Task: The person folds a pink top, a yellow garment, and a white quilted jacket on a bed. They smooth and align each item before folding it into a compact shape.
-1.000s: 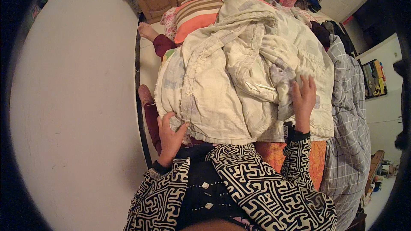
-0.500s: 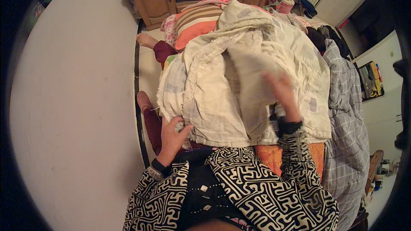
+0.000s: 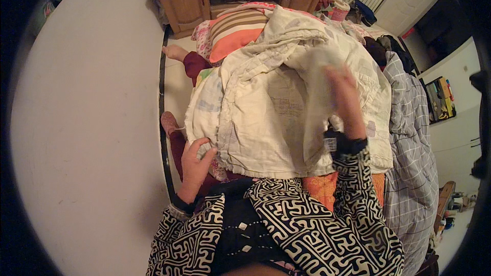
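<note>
A wide cream cloth with grey patches and frayed edges lies spread in front of me. At its near left corner my left hand is closed, thumb and fingers pinching the edge. My right hand, smeared by motion, grips a raised flap of the same cloth right of the middle. Below that flap, the thinner greyish inner layer shows between the folds. The right fingertips are blurred against the fabric.
A striped orange-and-brown pillow lies beyond the cloth, before a wooden cabinet. A grey checked quilt runs along the right. Orange bedding shows at the near edge. Dark red trouser legs extend leftward.
My right hand has moved slightly up and right, pulling the cloth flap with it and widening the exposed inner layer. My left hand has shifted slightly left, still at the corner.
</note>
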A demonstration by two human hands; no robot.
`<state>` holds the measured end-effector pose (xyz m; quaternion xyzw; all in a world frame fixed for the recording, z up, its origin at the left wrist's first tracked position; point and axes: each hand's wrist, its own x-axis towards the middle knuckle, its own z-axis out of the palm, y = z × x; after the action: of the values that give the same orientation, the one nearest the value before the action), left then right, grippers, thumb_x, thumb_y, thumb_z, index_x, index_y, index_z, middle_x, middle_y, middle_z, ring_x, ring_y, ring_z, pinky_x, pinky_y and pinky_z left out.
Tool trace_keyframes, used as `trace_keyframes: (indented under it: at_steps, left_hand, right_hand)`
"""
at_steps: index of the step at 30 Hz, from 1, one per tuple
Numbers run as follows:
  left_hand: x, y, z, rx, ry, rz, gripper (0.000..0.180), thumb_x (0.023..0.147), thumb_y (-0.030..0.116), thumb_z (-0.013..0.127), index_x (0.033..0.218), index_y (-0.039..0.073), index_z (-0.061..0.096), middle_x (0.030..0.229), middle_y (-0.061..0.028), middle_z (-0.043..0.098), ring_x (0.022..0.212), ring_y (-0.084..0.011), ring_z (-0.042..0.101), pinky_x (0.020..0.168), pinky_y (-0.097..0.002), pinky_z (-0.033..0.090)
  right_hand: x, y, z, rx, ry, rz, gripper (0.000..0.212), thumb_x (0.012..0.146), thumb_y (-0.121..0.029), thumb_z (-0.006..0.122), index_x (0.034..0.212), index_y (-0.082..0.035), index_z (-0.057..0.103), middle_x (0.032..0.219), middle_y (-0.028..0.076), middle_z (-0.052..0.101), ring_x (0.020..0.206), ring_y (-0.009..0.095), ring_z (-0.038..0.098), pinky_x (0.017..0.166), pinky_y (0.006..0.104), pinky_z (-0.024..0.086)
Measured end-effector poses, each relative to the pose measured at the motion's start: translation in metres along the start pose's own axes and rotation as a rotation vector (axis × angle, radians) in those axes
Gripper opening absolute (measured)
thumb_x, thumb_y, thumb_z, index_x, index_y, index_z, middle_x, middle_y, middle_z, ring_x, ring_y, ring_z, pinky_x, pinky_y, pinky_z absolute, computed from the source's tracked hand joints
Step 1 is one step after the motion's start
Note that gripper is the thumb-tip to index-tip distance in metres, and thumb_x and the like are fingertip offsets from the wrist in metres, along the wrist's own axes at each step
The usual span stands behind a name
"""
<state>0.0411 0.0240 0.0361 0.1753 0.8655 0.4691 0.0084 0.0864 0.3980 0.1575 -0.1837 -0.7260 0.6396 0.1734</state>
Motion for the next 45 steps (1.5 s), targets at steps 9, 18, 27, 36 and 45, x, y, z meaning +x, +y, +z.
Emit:
trace_keyframes:
  at_steps: [9, 18, 27, 36, 45]
  left_hand:
    - [-0.008, 0.000, 0.026, 0.054, -0.099, -0.030, 0.034, 0.073, 0.015, 0.076, 0.101, 0.004, 0.060, 0.104, -0.0180, 0.052, 0.092, -0.0353, 0.057, 0.077, -0.0404, 0.049]
    - [0.005, -0.002, 0.012, -0.077, -0.210, -0.159, 0.020, 0.073, 0.010, 0.073, 0.082, 0.000, 0.058, 0.086, -0.0111, 0.053, 0.080, -0.0229, 0.055, 0.068, -0.0318, 0.044]
    - [-0.011, 0.009, -0.017, -0.264, -0.156, -0.204, 0.015, 0.080, 0.008, 0.070, 0.085, -0.001, 0.059, 0.083, -0.0065, 0.056, 0.080, -0.0163, 0.056, 0.072, -0.0293, 0.044]
    - [-0.004, 0.046, -0.032, 0.065, 0.106, 0.229, 0.034, 0.080, 0.005, 0.069, 0.112, -0.001, 0.061, 0.127, -0.0164, 0.057, 0.116, -0.0308, 0.055, 0.101, -0.0367, 0.042]
    - [0.005, 0.053, 0.035, -1.110, -0.604, -0.687, 0.042, 0.097, 0.022, 0.058, 0.133, 0.001, 0.050, 0.121, -0.0104, 0.061, 0.109, -0.0190, 0.060, 0.092, -0.0311, 0.050]
  right_hand:
    - [-0.066, 0.032, 0.106, -0.575, -1.150, -0.333, 0.058, 0.091, -0.020, 0.061, 0.145, -0.009, 0.041, 0.146, 0.019, 0.043, 0.129, 0.036, 0.047, 0.104, 0.0401, 0.040]
    - [-0.082, 0.048, 0.047, -0.980, -0.484, -0.531, 0.054, 0.083, -0.028, 0.069, 0.131, -0.010, 0.053, 0.145, 0.017, 0.041, 0.138, 0.036, 0.034, 0.112, 0.0524, 0.026]
    - [-0.086, 0.016, 0.029, -0.429, -0.371, -0.165, 0.028, 0.085, -0.025, 0.069, 0.103, -0.003, 0.066, 0.088, 0.005, 0.069, 0.083, 0.018, 0.068, 0.073, 0.0337, 0.052]
    - [-0.085, -0.008, 0.032, -0.048, 0.009, 0.356, 0.039, 0.097, -0.030, 0.059, 0.121, 0.001, 0.059, 0.102, 0.003, 0.066, 0.091, 0.011, 0.061, 0.081, 0.0252, 0.049]
    - [-0.114, 0.044, 0.089, -0.231, -0.908, -0.095, 0.068, 0.090, -0.027, 0.067, 0.146, -0.002, 0.036, 0.142, 0.021, 0.045, 0.128, 0.031, 0.048, 0.107, 0.0346, 0.036]
